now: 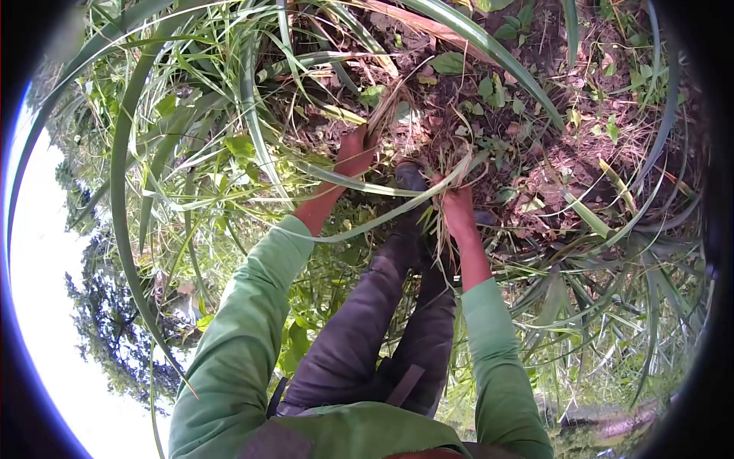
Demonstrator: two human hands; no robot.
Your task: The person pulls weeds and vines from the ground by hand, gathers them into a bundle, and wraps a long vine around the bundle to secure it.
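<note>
My left hand (356, 151) is closed around a bunch of dry brown leaves (388, 105) just above the soil. To its right, my right hand (459, 202) grips grass blades (456, 177), some green and some dry, with loose ends hanging below it. Long pale green blades (382, 222) arch across between the two forearms. The fingers of both hands are partly hidden by leaves and shadow. A dark shoe (410, 176) shows between my hands, at the end of one dark trouser leg (352, 344).
Brown soil (566, 164) with leaf litter and small weeds lies ahead and to the right. Tall grass (206, 145) stands thickly at the left. Long strap-like leaves (122, 176) curve through the left side, and more spiky leaves (650, 268) spread at the right.
</note>
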